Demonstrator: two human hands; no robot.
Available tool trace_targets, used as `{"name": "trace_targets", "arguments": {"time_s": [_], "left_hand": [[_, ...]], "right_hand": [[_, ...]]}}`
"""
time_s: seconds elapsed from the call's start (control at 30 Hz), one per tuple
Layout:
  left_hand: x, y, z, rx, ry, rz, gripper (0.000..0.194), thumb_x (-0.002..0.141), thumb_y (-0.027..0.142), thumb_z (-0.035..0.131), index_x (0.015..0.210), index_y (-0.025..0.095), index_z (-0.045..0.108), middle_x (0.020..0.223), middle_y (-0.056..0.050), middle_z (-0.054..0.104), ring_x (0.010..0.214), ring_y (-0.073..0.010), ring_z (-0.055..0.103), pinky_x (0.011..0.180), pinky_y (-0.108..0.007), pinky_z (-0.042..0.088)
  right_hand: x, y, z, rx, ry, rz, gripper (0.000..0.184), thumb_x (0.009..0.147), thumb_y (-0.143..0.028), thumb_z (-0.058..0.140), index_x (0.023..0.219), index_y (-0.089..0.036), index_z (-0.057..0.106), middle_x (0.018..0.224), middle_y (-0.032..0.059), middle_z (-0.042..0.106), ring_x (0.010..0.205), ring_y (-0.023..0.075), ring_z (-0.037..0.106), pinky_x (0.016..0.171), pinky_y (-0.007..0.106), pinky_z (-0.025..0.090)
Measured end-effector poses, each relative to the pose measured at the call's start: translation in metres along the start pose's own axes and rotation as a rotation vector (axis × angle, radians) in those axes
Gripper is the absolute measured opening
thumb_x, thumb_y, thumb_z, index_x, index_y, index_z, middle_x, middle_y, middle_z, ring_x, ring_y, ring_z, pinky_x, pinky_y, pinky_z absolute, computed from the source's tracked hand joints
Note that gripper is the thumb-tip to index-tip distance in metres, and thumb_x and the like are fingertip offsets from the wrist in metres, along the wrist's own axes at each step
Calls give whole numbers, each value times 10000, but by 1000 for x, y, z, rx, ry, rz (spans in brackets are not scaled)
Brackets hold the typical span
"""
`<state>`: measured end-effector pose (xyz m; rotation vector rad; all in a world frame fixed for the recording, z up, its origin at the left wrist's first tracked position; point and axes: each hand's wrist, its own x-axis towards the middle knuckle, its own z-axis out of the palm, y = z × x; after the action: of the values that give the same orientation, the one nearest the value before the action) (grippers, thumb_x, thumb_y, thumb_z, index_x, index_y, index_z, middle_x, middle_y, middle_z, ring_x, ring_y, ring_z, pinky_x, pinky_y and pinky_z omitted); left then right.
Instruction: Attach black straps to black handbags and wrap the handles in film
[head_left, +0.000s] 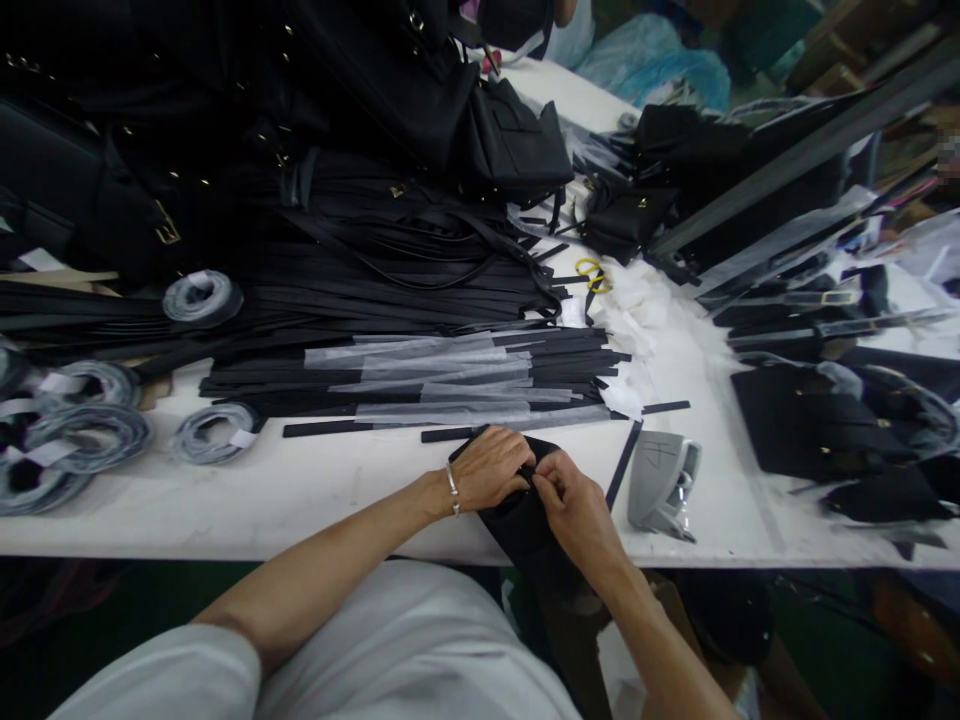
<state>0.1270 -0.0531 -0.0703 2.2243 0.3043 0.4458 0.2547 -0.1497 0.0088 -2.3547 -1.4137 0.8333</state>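
At the table's front edge lies a black leather-like bag piece (517, 528), part of it hanging over the edge. My left hand (489, 468), with a bracelet at the wrist, rests on its upper part, fingers bent and closed on the black material. From the other side my right hand (576, 505) pinches the same piece with thumb and forefinger, its fingertips close to the left ones. Any small part between the fingertips is too dark to make out. Right of my hands stands a grey object like a tape dispenser (651, 482), beside a loose black strip (624, 465).
Behind my hands lie black strips (420, 385) with whitish wrapping. Rolls of strip (217, 433) sit at the left. Black bags (517, 140) pile up at the back, with yellow-handled scissors (592, 275) nearby. More black bag pieces (810, 420) cover the right side.
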Motion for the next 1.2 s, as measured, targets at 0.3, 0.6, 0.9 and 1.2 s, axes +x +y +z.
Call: {"name": "trace_targets", "arguments": {"time_s": [0.3,0.6,0.9,1.2], "left_hand": [[-7,7,8,64,110,-98,233,851,383,601,965,183,570,950,-59,594,921,-215,501,828,-349,363],[-14,0,-2,-161,115,-117,171,826,289,650,956,183,620,902,-36,611,883,-177,525,815,-293,405],[-5,13,0,77,51,-160,127,824,298,640,846,178,601,860,-43,602,853,-197,502,781,-314,381],[6,20,-22,-40,-151,-445,60,801,255,607,816,200,627,813,-13,636,806,-184,560,716,-280,395]], "right_hand": [[-2,25,20,220,77,-14,101,851,-312,497,801,-227,521,631,-39,543,578,146,529,581,252,401],[-3,38,30,467,77,-8,180,814,-378,587,868,-211,549,664,-21,575,602,147,538,576,253,416],[4,43,21,424,-55,-49,212,823,-319,563,990,-212,638,698,-10,645,617,151,585,591,260,463],[7,37,18,342,-30,-144,200,830,-254,547,976,-244,683,932,24,711,858,186,653,788,306,505]]}}
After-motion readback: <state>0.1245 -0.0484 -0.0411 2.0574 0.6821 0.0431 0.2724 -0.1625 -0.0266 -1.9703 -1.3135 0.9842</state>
